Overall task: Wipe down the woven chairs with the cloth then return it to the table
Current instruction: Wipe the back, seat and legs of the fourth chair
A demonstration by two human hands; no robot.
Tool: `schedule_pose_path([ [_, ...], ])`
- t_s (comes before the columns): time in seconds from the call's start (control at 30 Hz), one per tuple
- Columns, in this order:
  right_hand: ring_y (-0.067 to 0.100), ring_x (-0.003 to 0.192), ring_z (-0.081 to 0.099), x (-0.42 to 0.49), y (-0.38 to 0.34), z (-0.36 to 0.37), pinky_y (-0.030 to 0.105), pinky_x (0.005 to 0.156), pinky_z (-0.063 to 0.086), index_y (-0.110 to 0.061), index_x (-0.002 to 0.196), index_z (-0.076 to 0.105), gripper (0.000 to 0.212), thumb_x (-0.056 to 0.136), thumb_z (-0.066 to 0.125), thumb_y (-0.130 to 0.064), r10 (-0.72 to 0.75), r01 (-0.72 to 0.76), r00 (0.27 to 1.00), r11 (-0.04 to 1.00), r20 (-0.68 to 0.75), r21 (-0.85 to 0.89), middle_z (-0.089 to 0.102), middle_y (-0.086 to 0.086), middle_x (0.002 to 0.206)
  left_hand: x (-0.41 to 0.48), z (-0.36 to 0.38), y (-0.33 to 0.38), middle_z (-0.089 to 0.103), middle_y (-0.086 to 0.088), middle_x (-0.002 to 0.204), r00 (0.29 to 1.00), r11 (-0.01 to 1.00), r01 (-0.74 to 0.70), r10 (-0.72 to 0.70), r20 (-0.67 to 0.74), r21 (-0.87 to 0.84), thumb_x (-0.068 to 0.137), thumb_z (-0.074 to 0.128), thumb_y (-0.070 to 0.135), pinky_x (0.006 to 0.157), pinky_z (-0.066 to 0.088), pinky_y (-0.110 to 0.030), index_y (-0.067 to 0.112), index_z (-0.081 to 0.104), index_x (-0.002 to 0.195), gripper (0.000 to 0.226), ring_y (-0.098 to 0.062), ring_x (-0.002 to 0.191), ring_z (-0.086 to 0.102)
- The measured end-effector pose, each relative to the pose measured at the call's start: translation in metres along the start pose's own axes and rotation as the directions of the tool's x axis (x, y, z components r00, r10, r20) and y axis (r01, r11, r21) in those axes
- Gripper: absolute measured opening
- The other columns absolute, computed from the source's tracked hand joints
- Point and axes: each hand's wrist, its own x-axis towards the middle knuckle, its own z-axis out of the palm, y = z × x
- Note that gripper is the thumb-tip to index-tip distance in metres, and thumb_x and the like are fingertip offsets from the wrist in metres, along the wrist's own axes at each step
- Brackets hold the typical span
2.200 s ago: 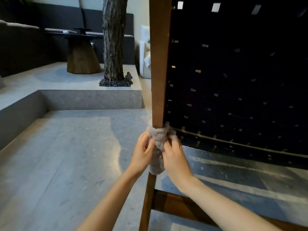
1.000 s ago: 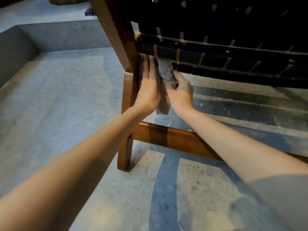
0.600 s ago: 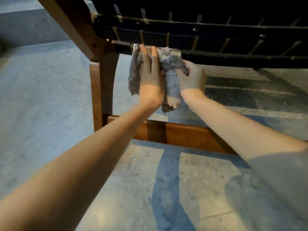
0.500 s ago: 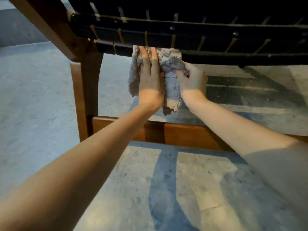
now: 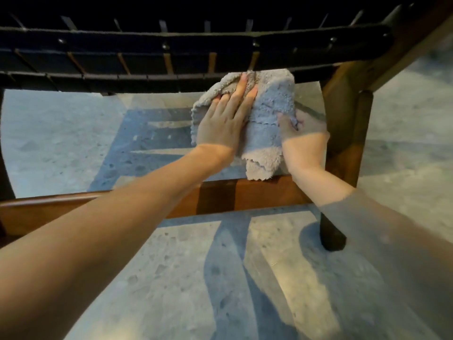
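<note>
A fluffy grey cloth (image 5: 272,111) is pressed against the lower black woven rail (image 5: 147,79) of the wooden chair, near its right end. My left hand (image 5: 225,116) lies flat on the cloth with straight fingers pointing up at the rail. My right hand (image 5: 301,138) grips the cloth's right edge, its fingers tucked behind the fabric. The cloth's lower corner hangs down to the brown crossbar (image 5: 245,195).
The chair's right wooden leg (image 5: 343,153) stands just right of my right hand, its foot on the grey stone floor (image 5: 171,278). Black woven straps (image 5: 196,40) fill the top of the view. Open floor lies on both sides of the chair.
Both hands have slid the cloth along the lower rail from the left leg to the right end. The left hand stays flat on it and the right hand keeps its grip.
</note>
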Motion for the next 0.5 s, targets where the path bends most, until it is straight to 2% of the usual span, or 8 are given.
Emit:
schedule_pose_path([
  [0.07,0.013,0.074,0.066,0.002,0.006,-0.021,0.017,0.061,0.048,0.0,0.088,0.069,0.021,0.093,0.061,-0.018,-0.02,0.019,0.996,1.0,-0.088,-0.01,0.067,0.006,0.081,0.018,-0.002,0.021,-0.015,-0.004,0.159,0.997,0.996,-0.075,0.076,-0.028,0.042,0.101,0.032,0.019,0.119,0.007,-0.036,0.02,-0.012,0.15,0.066,-0.024,0.143,0.013],
  [0.13,0.0,0.068,0.064,0.009,0.01,-0.04,0.009,0.059,0.045,-0.006,0.088,0.07,0.013,0.091,0.065,-0.018,-0.009,0.013,0.988,1.0,-0.155,0.024,0.062,-0.008,0.072,0.037,-0.005,0.042,-0.013,-0.004,0.159,0.991,0.99,-0.133,0.134,-0.026,0.041,0.102,0.027,0.023,0.12,0.005,-0.036,0.019,-0.011,0.15,0.062,-0.024,0.145,0.008],
  [0.17,-0.008,0.067,0.062,0.013,0.011,-0.047,0.007,0.061,0.045,-0.011,0.092,0.07,0.009,0.09,0.067,-0.018,0.007,0.001,0.985,0.999,-0.171,0.045,0.059,-0.017,0.072,0.045,-0.004,0.051,-0.013,-0.004,0.159,0.988,0.987,-0.153,0.154,-0.019,0.047,0.102,0.026,0.024,0.12,0.004,-0.037,0.019,-0.012,0.15,0.061,-0.024,0.146,0.006],
  [0.23,-0.018,0.063,0.056,0.023,0.015,-0.059,0.006,0.06,0.045,-0.009,0.098,0.071,0.015,0.087,0.07,-0.02,0.029,-0.022,0.977,0.999,-0.209,0.038,0.052,-0.027,0.072,0.058,0.0,0.068,-0.015,-0.004,0.158,0.983,0.98,-0.183,0.183,-0.005,0.074,0.102,0.027,0.024,0.12,0.005,-0.037,0.018,-0.014,0.15,0.063,-0.023,0.146,0.004],
  [0.27,-0.021,0.061,0.054,0.026,0.016,-0.065,0.006,0.059,0.045,-0.009,0.096,0.072,0.015,0.086,0.071,-0.02,0.036,-0.03,0.973,0.999,-0.228,0.028,0.05,-0.029,0.07,0.062,0.001,0.075,-0.016,-0.004,0.158,0.982,0.978,-0.19,0.191,0.001,0.084,0.102,0.029,0.023,0.12,0.006,-0.037,0.017,-0.015,0.15,0.065,-0.024,0.146,0.004],
  [0.33,-0.022,0.057,0.052,0.029,0.017,-0.073,0.009,0.056,0.046,-0.019,0.083,0.068,0.007,0.084,0.073,-0.022,0.046,-0.047,0.967,0.999,-0.25,0.003,0.049,-0.028,0.065,0.069,0.001,0.089,-0.016,-0.003,0.158,0.98,0.978,-0.196,0.193,0.037,0.077,0.1,0.036,0.023,0.12,0.008,-0.037,0.016,-0.014,0.15,0.071,-0.024,0.146,0.005],
  [0.43,-0.021,0.053,0.05,0.031,0.015,-0.078,0.002,0.05,0.04,-0.026,0.073,0.056,0.022,0.081,0.076,-0.023,0.033,-0.047,0.952,0.998,-0.304,-0.038,0.046,-0.027,0.058,0.072,0.001,0.101,-0.007,-0.004,0.16,0.976,0.979,-0.187,0.194,0.095,-0.074,0.096,0.046,0.025,0.117,0.011,-0.035,0.014,-0.009,0.151,0.078,-0.023,0.146,0.004],
  [0.5,-0.02,0.054,0.052,0.031,0.016,-0.078,0.002,0.051,0.04,-0.022,0.078,0.063,0.014,0.081,0.076,-0.025,0.038,-0.057,0.946,0.997,-0.322,-0.05,0.049,-0.025,0.059,0.071,0.003,0.105,-0.005,-0.005,0.16,0.969,0.947,-0.224,0.242,0.053,-0.231,0.098,0.044,0.024,0.118,0.007,-0.03,0.013,-0.004,0.152,0.073,-0.02,0.147,0.002],
])
